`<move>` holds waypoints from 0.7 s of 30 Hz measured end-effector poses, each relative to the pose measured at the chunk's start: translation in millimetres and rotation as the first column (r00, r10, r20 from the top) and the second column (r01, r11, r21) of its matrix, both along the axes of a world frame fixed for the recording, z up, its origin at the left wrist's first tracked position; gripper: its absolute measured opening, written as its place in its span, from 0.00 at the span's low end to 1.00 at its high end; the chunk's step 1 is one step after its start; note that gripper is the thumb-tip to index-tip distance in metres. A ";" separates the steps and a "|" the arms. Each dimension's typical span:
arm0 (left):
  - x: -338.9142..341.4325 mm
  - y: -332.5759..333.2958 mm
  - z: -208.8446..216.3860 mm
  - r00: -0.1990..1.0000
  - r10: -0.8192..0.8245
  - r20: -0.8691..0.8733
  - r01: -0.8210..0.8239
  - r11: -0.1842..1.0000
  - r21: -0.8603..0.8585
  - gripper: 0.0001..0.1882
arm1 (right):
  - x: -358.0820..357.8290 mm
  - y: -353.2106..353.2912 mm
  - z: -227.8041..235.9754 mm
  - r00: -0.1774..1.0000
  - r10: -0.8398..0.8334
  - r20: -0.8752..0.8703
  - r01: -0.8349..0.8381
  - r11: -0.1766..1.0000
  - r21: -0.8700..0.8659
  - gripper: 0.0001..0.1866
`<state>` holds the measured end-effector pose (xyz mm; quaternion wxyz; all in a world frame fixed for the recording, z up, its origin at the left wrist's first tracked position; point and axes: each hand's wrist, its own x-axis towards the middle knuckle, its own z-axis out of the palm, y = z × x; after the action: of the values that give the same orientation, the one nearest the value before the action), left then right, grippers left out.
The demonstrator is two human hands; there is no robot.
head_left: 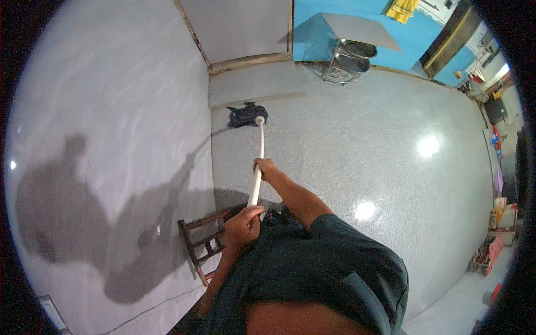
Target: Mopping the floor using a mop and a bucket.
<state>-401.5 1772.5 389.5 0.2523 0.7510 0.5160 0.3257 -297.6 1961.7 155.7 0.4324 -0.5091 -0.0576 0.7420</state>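
A mop with a white handle stretches away from my body across the grey floor. Its dark, stringy head lies on the floor close to the left wall. My left hand is wrapped round the near end of the handle, beside my dark shirt. Farther along, my right hand grips the handle about midway, with that forearm reaching across from the right. Both hands are closed on the handle.
A brown wooden chair stands by the pale wall at my left. At the back are a metal rack and a grey door. Assorted goods, including a pink item, line the right side. The floor shines.
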 end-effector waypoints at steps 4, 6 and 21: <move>29.6 23.5 -5.5 0.979 -0.189 0.070 0.197 0.972 -0.125 0.11 | 79.5 3.5 -29.8 0.983 -0.031 0.179 0.011 0.994 0.110 0.07; 38.8 36.5 -9.3 0.904 -0.426 0.041 0.420 0.867 -0.269 0.12 | 108.7 -2.3 -30.5 0.977 -0.153 0.147 0.161 0.986 -0.046 0.06; 36.9 58.2 -48.8 0.791 -0.594 0.150 0.612 0.758 -0.226 0.12 | 176.6 -40.7 -36.4 0.975 -0.177 0.132 0.199 0.964 -0.179 0.05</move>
<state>-364.5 1830.6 340.7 0.4585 0.8249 0.2763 0.1814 -121.1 1921.1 119.3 0.4461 -0.5930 0.0378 0.6692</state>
